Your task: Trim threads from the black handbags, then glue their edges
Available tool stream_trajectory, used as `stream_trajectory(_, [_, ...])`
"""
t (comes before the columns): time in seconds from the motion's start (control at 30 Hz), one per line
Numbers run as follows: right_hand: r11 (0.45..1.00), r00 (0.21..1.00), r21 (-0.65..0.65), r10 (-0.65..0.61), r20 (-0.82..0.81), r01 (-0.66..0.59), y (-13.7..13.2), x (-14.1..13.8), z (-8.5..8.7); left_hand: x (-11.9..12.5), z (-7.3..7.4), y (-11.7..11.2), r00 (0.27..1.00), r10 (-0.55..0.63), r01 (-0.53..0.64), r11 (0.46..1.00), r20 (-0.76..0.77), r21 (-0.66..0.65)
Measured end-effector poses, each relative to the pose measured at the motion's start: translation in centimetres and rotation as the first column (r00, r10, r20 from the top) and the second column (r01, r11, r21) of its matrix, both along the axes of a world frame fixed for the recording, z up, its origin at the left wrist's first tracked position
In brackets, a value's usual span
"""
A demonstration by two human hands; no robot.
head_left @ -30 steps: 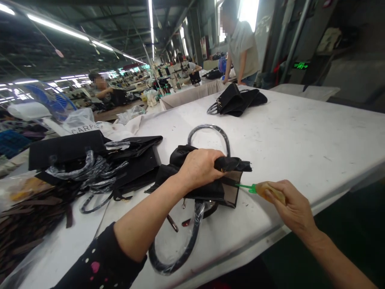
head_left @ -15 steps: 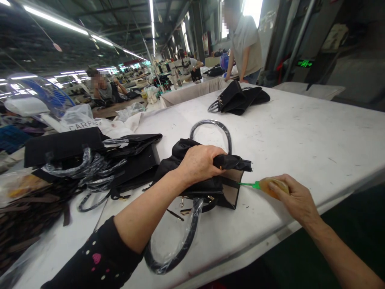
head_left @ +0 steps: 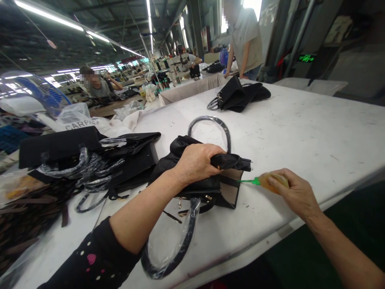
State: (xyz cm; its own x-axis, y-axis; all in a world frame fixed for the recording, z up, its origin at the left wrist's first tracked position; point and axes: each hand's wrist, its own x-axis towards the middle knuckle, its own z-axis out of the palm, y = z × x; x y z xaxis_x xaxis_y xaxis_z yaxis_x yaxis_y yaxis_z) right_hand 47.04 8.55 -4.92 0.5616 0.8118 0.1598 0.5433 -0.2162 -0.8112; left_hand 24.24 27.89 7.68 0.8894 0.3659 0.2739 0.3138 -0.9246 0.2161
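A black handbag (head_left: 207, 185) lies on the white table in front of me, its two round handles wrapped in clear plastic, one toward the back and one toward me. My left hand (head_left: 198, 162) is closed on the bag's black fabric, which bunches out past the thumb. Below it the bag's beige inner side faces right. In my right hand (head_left: 294, 190) is a squeeze bottle (head_left: 269, 182) of amber liquid, gripped by thumb and fingers. Its thin green nozzle (head_left: 248, 182) points left, the tip at the edge of the beige side; whether it touches I cannot tell.
Several black bags with plastic-wrapped handles (head_left: 87, 160) are piled on the left, beside brown strips (head_left: 27, 224). Another black bag (head_left: 240, 95) lies at the far side of the white table (head_left: 313, 132). A person (head_left: 246, 44) leans on the far edge. A blue fan (head_left: 45, 94) stands left.
The view has shifted slightly. Both hands keep their grips, and the bottle's nozzle stays at the edge of the bag's beige side.
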Motion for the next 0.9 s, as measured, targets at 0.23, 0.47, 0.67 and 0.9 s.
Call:
stream_trajectory(0.23, [0.999, 0.999, -0.001, 0.036, 0.03, -0.036, 0.2, 0.1, 0.1, -0.2, 0.0, -0.1, 1.0, 0.002, -0.002, 1.0, 0.013, -0.004])
stream_trajectory(0.47, [0.996, 0.997, -0.059, 0.06, -0.055, -0.063, 0.2, 0.3, -0.4, -0.2, 0.1, -0.2, 1.0, 0.006, -0.005, 1.0, 0.017, -0.008])
stream_trajectory(0.67, [0.984, 0.983, -0.042, 0.172, -0.06, -0.174, -0.3, -0.1, -0.4, -0.3, 0.0, -0.2, 1.0, -0.002, 0.002, 1.0, 0.022, -0.004])
stream_trajectory(0.9, [0.983, 0.982, -0.009, 0.185, -0.028, -0.186, -1.1, -0.2, -1.1, -0.3, 0.1, -0.3, 1.0, -0.001, 0.002, 0.999, 0.03, -0.038])
